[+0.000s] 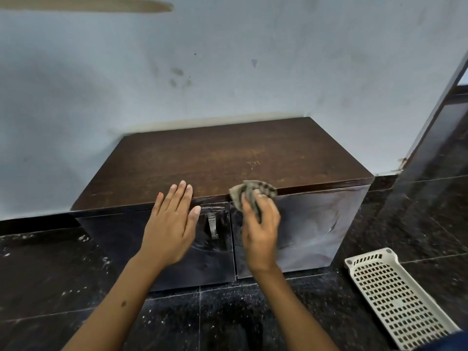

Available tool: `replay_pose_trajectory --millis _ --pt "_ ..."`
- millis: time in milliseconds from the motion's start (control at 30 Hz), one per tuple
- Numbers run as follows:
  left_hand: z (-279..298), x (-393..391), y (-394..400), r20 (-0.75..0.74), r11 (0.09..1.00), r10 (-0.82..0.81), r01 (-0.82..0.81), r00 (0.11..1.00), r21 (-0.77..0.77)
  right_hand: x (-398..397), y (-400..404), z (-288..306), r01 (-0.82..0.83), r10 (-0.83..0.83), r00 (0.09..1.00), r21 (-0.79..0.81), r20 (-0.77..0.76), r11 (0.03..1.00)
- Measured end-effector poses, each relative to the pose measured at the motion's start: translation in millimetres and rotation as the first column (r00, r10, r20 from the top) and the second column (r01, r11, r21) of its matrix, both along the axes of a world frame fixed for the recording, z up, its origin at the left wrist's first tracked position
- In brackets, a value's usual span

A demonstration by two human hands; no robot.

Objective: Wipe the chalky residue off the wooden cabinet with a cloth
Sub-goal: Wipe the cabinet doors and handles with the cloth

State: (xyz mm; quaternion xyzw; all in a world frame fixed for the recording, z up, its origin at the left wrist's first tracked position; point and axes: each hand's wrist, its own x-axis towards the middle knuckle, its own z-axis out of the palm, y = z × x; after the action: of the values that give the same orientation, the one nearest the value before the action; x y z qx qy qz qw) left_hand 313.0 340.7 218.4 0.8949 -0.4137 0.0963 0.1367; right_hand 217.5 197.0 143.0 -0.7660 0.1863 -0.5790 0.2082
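Wiping is the step in hand, and it looks to be partway through. The person's right hand (260, 231) has its fingers (259, 196) curled round a crumpled grey checked cloth (250, 192), holding it at the front top edge of the low dark-brown wooden cabinet (228, 158), just above the seam between its two doors. The left hand (172, 221) lies flat with its fingers straight and gripping nothing, their tips on the same front edge near the left door, seemingly steadying the body. The cabinet stands on a dark speckled stone floor (50, 274) against a pale blue wall (228, 59).

Chalky residue (311, 224) remains as whitish smears across the right door, with fainter streaks on the left door around the small metal handle (212, 226). The top shows only a few pale scratches near its right half. White specks are scattered on the floor in front.

The next move probably calls for bringing the cloth down onto the right door and pressing it in broad strokes toward that door's right edge, refolding it if its face is loaded. A cream perforated plastic tray (395, 295) lies on the floor by the cabinet's right front corner, apart from it.
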Motion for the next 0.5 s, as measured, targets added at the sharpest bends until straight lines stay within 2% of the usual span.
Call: replay_pose_trajectory --millis 67,133,200,233,300,400,467,500 --pt "0 -3 1 0.046 1.000 -0.003 0.003 0.999 0.012 -4 -12 -11 -0.023 -0.006 0.993 -0.246 -0.119 0.969" --pt "0 -2 3 0.062 1.000 -0.015 0.014 0.998 0.017 -15 -32 -9 -0.039 0.019 0.992 -0.159 -0.129 0.986" --pt "0 0 3 0.042 1.000 -0.016 0.015 0.999 0.020 -31 -54 -5 0.112 -0.120 0.990 -0.104 -0.072 0.988" --pt "0 1 2 0.028 1.000 -0.015 0.015 0.999 0.016 -41 -63 -1 0.187 -0.187 0.982 0.014 -0.027 0.982" --pt "0 2 1 0.003 1.000 -0.016 0.016 1.000 -0.002 -49 -69 1 0.234 -0.235 0.972 0.056 0.011 0.971" --pt "-1 2 0 -0.018 0.999 -0.015 0.014 1.000 -0.039 -28 -42 -2 0.140 -0.146 0.989 0.168 0.024 0.976" --pt "-1 0 -1 -0.008 0.999 -0.002 0.001 1.000 -0.045 -13 -14 0 0.037 -0.036 0.999 0.071 -0.018 0.997" --pt "-2 -1 -2 -0.004 0.999 0.006 -0.006 1.000 -0.043 -11 -2 2 -0.079 0.085 0.994 0.090 -0.070 0.993"
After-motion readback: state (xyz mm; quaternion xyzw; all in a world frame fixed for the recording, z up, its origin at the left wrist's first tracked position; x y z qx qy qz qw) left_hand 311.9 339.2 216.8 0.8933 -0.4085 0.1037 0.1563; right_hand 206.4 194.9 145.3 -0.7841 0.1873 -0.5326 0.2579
